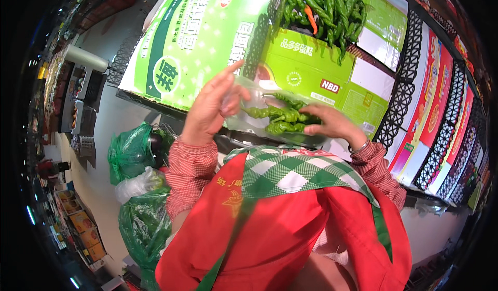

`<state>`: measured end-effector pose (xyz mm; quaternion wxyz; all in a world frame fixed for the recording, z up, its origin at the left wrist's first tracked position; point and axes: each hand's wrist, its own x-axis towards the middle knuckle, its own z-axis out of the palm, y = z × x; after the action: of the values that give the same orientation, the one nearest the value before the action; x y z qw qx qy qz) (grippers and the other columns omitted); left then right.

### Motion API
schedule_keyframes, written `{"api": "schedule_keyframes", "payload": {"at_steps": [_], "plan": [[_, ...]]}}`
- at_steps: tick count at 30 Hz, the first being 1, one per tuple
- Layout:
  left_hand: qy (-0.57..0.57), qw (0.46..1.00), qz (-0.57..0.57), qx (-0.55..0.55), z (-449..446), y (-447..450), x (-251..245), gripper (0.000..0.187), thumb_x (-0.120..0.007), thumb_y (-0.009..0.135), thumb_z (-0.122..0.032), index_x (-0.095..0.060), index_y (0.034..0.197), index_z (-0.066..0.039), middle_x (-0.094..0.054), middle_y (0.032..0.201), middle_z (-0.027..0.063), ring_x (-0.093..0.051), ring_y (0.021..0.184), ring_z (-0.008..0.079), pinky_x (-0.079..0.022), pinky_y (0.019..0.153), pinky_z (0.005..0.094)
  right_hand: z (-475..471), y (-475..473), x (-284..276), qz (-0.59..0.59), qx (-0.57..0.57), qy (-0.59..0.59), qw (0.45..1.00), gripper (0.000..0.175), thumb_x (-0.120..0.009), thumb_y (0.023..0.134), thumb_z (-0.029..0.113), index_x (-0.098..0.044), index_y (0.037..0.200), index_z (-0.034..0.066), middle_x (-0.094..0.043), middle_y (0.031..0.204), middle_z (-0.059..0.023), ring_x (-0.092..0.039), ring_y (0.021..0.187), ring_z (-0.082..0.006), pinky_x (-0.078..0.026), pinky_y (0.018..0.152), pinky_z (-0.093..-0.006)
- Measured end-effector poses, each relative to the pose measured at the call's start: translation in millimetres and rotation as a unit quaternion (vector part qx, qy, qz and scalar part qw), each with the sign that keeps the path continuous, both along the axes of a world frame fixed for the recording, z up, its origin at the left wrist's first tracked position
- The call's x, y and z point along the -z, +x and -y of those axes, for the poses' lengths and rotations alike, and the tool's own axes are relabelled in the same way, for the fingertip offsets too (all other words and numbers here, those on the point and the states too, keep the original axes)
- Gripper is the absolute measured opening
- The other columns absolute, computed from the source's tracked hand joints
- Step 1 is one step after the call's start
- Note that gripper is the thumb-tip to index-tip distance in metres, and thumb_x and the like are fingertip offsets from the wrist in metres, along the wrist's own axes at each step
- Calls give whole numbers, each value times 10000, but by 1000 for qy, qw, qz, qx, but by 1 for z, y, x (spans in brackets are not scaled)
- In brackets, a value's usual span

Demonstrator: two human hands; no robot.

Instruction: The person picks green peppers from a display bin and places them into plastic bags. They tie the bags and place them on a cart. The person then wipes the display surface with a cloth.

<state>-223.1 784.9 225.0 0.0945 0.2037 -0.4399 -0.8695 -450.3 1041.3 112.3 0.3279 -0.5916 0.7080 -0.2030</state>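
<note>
Several wrinkled green peppers (286, 116) lie in a clear plastic bag (253, 125) just in front of my body. My left hand (218, 100) is raised at the bag's left end, its index finger pointing up and the other fingers curled against the film; whether they pinch it cannot be told. At the right end, my right hand (330, 120) rests with fingers and thumb on the peppers and the bag. Beyond, a heap of long green peppers (330, 11) with one orange-red pepper (311, 20) lies on a green printed carton (307, 57).
A large light-green carton (186, 38) covers the stand at the upper left. Black plastic lattice dividers (397, 100) separate the cartons on the right. Green plastic bags (130, 151) and a white bag (140, 184) of produce stand low at my left, beside the aisle floor (105, 197).
</note>
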Motion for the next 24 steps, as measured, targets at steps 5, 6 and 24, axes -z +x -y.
{"api": "schedule_keyframes", "payload": {"at_steps": [5,6,24], "plan": [[-189,978,-44,82,-12,17,-32,476,-550,1029,-123,-471,1489,-30,-711,879,77,-358,556,13,-289,501,177,-27,-5,2,-107,157,65,980,741,-756,849,449,-500,1442,85,-638,1246,-266,-617,1153,-412,-494,974,-455],[-168,977,-65,117,-12,13,-33,434,-576,997,-71,-542,1426,-15,-717,880,66,-354,558,1,-271,495,172,-34,-4,0,-136,150,57,978,766,-775,833,436,-492,1446,75,-646,1222,-273,-626,1131,-418,-500,958,-458],[-102,992,13,-67,-5,11,7,380,-656,914,33,-617,1292,38,-714,1006,113,-435,627,25,-342,562,165,-18,-101,-96,100,322,-141,931,459,-764,914,257,-654,1263,-20,-739,875,-103,-678,796,-151,-542,723,-293]]}}
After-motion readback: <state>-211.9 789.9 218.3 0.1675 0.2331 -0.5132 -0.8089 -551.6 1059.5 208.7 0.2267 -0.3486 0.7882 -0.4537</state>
